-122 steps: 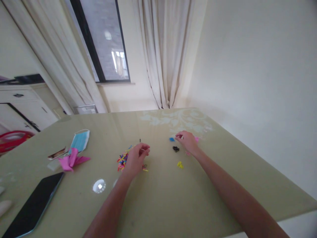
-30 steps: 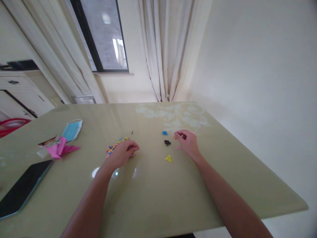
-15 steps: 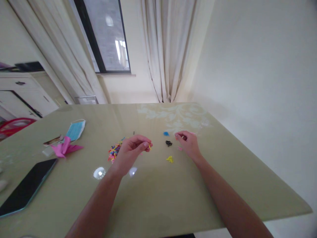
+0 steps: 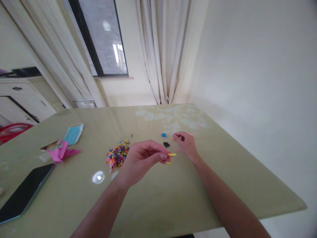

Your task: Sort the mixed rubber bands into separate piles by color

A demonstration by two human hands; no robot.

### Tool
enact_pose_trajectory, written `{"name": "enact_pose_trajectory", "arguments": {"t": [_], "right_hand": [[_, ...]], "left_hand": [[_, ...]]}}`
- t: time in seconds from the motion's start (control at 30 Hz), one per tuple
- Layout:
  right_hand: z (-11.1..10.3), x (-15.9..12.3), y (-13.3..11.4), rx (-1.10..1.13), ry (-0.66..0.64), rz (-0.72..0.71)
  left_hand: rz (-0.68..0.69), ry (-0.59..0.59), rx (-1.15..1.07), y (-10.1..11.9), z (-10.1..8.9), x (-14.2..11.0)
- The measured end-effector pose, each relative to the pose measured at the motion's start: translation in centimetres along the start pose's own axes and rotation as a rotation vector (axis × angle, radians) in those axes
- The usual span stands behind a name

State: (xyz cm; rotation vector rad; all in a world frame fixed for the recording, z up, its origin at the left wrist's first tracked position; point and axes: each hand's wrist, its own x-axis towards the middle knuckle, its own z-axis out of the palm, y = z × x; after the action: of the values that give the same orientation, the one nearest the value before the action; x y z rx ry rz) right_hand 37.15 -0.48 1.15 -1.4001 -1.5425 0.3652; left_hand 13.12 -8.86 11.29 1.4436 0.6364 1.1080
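My left hand [image 4: 146, 158] is closed in a pinch on a yellow rubber band [image 4: 171, 154], held above the small yellow pile [image 4: 169, 162], which it mostly hides. Left of that hand lies a mixed heap of small coloured rubber bands [image 4: 116, 157], its right side covered by the hand. My right hand [image 4: 185, 142] rests over the table with thumb and forefinger together. A bit of orange [image 4: 174, 139] shows at its fingertips; whether it is gripped or lies beneath, I cannot tell. Beside it are a blue pile [image 4: 163, 135], a black pile [image 4: 166, 144] and pink bands [image 4: 177, 149].
On the table [image 4: 158, 205] at left lie a black phone or tablet [image 4: 27, 191], a folded pink paper piece [image 4: 63, 152] and a blue face mask [image 4: 73, 134]. One dark piece [image 4: 131, 135] sits behind the heap. A wall [image 4: 252, 82] borders the right side.
My left hand has lifted from the mixed heap and moved right with a yellow rubber band, now over the yellow pile. My right hand has stayed nearly in place.
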Motion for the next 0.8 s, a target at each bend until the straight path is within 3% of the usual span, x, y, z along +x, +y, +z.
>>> {"name": "enact_pose_trajectory", "arguments": {"t": [0.07,0.17,0.3,0.4,0.5,0.6,0.7,0.8], "right_hand": [[0.0,0.0,0.1,-0.009,0.002,-0.001],[0.0,0.1,0.2,-0.016,-0.004,-0.013],[0.3,0.1,0.5,-0.014,-0.025,-0.035],[0.7,-0.2,0.3,-0.015,-0.044,-0.063],[1.3,-0.6,-0.8,-0.032,-0.102,-0.115],[2.4,-1.2,-2.7,-0.086,-0.267,-0.185],[4.1,-1.9,-5.1,-0.228,-0.468,-0.255],[6.1,-2.5,-7.3,-0.384,-0.598,-0.290]], "left_hand": [[0.054,-0.030,0.100,-0.7,0.2,0.1],[0.118,-0.046,0.388,-3.7,0.2,0.2],[0.058,-0.053,0.635,-8.9,-0.1,0.0],[0.030,-0.065,0.747,-11.1,-0.2,-0.2],[0.006,-0.096,0.806,-11.0,-0.5,-0.1],[-0.016,-0.084,0.857,-9.2,-2.3,0.5],[-0.024,0.033,0.939,-7.4,-5.8,0.8],[-0.109,0.189,1.061,-7.2,-9.8,0.4]]}}
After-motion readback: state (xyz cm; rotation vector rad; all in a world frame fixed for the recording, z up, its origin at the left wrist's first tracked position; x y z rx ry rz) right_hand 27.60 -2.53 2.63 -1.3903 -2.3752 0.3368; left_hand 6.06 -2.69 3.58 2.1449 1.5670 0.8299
